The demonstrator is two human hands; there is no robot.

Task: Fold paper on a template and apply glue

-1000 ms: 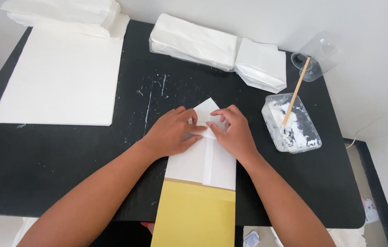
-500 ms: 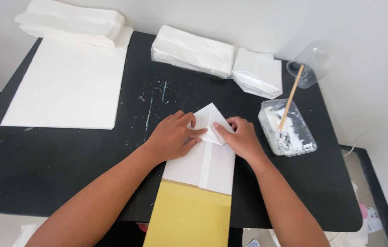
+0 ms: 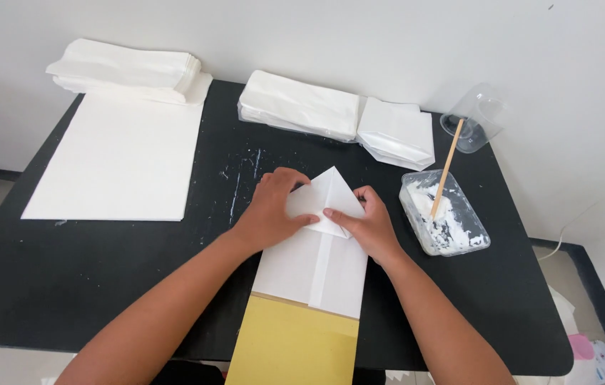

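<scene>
A white folded paper piece (image 3: 317, 264) lies on the black table (image 3: 103, 278), its far end folded into a point (image 3: 331, 187). Its near end rests on a yellow sheet (image 3: 292, 346) that overhangs the table's front edge. My left hand (image 3: 272, 212) presses flat on the left side of the pointed fold. My right hand (image 3: 363, 227) presses on the right side, its fingers reaching across the fold toward the left hand.
A clear tub of white paste (image 3: 445, 222) with a wooden stick (image 3: 446, 168) stands right of my hands. A clear cup (image 3: 475, 127) lies behind it. White paper sheets (image 3: 113, 160) and stacks of folded white bags (image 3: 299, 105) (image 3: 397, 132) (image 3: 128, 68) sit further back.
Both hands stay on the pointed fold and have shifted slightly along it. The camera has tilted, so more of the wall shows.
</scene>
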